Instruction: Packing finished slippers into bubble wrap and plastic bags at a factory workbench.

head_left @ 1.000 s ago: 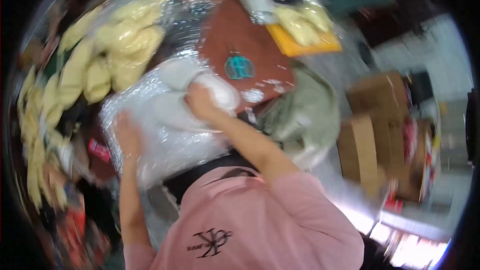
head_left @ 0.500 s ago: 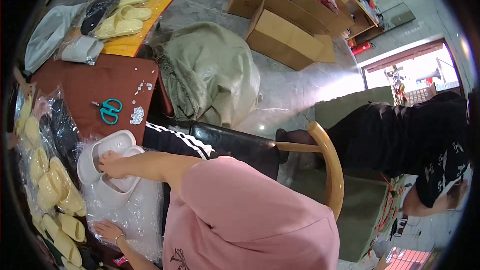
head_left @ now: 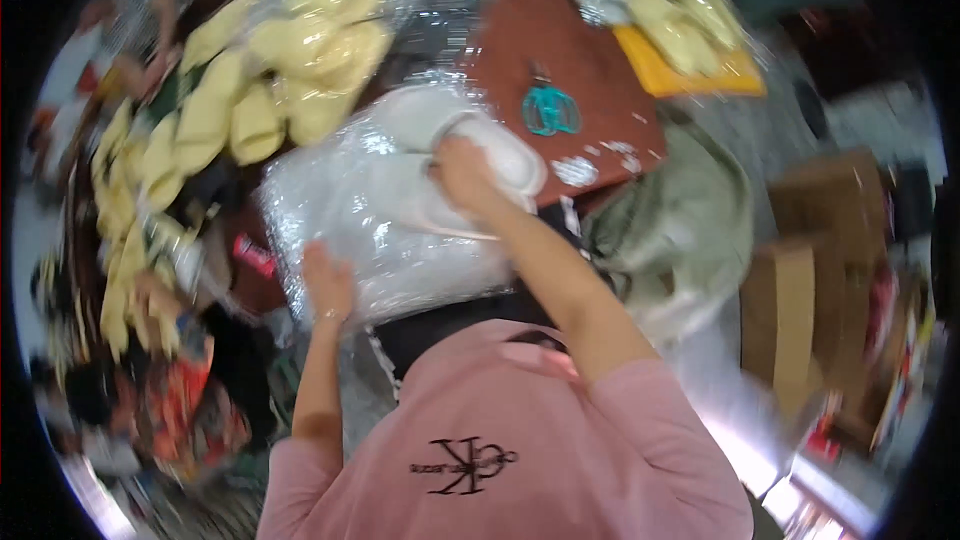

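Note:
A pair of white slippers (head_left: 516, 162) lies on a stack of clear plastic bags (head_left: 400, 270) in front of me, over the edge of the brown table. My right hand (head_left: 466, 174) is on the slippers, fingers curled in at their openings; blur and the slipper hide the fingertips. My left hand (head_left: 327, 282) rests on the near left edge of the bags, fingers stretched out and holding nothing. Teal-handled scissors (head_left: 550, 108) lie beyond the slippers on the brown tabletop (head_left: 595, 90). Small whitish pieces (head_left: 575, 172) are heaped and scattered near the scissors.
Bagged yellow slippers (head_left: 320, 50) crowd the left side; more yellow slippers (head_left: 695, 35) lie at the far right on a yellow sheet (head_left: 650, 65). A greenish sack (head_left: 690, 210) and cardboard boxes (head_left: 795, 310) stand to the right. Other people sit at the left, one in orange (head_left: 190, 390).
My view has swung round to the left, blurring the picture, and more people and yellow slippers show. My right hand stays at the white slippers and my left hand stays on the plastic bags.

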`<action>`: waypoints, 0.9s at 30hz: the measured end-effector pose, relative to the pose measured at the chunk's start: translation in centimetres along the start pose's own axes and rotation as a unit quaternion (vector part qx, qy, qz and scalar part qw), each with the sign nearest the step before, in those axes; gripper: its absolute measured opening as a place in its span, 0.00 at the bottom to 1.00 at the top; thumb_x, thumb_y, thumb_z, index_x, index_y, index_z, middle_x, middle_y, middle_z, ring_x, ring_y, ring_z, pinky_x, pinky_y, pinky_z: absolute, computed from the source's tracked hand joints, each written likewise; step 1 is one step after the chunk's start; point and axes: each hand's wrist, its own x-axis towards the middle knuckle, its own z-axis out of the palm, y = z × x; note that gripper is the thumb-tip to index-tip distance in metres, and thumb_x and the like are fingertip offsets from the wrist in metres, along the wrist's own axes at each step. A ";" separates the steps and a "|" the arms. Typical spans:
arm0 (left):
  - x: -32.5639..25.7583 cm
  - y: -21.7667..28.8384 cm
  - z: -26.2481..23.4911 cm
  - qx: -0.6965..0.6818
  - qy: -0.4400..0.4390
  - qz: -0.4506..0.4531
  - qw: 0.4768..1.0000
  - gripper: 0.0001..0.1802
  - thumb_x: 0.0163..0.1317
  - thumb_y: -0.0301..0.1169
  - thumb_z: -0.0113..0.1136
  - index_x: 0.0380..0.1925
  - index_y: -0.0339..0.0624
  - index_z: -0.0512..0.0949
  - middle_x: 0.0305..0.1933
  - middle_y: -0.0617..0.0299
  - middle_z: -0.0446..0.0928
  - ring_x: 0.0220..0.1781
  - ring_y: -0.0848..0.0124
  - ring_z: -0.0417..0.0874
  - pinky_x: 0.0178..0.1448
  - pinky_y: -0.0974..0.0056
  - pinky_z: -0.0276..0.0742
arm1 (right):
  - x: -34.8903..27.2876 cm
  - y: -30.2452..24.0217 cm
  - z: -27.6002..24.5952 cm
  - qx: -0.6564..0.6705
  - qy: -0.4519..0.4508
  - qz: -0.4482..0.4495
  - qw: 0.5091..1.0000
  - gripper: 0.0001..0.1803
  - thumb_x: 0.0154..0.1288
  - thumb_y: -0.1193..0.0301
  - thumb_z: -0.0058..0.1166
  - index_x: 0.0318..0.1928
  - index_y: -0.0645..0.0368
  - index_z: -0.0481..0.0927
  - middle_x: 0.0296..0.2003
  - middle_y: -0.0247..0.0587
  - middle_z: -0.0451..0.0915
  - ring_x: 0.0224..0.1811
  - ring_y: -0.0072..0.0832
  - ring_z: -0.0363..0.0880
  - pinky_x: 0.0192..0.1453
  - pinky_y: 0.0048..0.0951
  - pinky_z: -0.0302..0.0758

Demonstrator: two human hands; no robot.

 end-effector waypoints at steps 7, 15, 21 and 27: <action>-0.4 1.0 -1.3 0.037 -0.056 -0.095 0.993 0.37 0.58 0.47 0.44 0.62 0.35 0.48 0.67 0.45 0.44 0.69 0.53 0.42 0.69 0.49 0.34 | -0.5 -1.2 -0.1 -0.032 -0.002 -0.030 0.999 0.21 0.54 0.63 0.50 0.44 0.63 0.69 0.45 0.50 0.68 0.49 0.43 0.65 0.50 0.43 0.65; 3.4 2.6 -2.1 -0.094 -0.106 -0.013 0.990 0.48 0.49 0.58 0.50 0.62 0.38 0.48 0.68 0.47 0.43 0.69 0.53 0.41 0.68 0.48 0.38 | -0.2 -0.8 0.0 -0.067 -0.023 -0.048 0.996 0.23 0.55 0.62 0.49 0.48 0.64 0.70 0.45 0.49 0.68 0.49 0.43 0.66 0.49 0.40 0.67; 0.8 1.0 -3.6 0.018 -0.190 0.020 0.981 0.53 0.42 0.66 0.50 0.65 0.53 0.46 0.70 0.55 0.36 0.70 0.54 0.36 0.67 0.44 0.32 | 0.1 0.1 0.7 -0.073 0.025 -0.062 0.995 0.21 0.56 0.61 0.48 0.46 0.60 0.72 0.45 0.46 0.69 0.48 0.41 0.66 0.48 0.40 0.66; -0.3 3.7 -4.8 0.052 -0.092 0.010 0.994 0.42 0.55 0.53 0.47 0.62 0.39 0.49 0.68 0.49 0.42 0.70 0.55 0.39 0.67 0.45 0.29 | 0.2 -0.5 0.2 -0.096 0.004 -0.046 0.994 0.21 0.56 0.60 0.49 0.46 0.61 0.72 0.45 0.48 0.69 0.49 0.42 0.66 0.48 0.40 0.66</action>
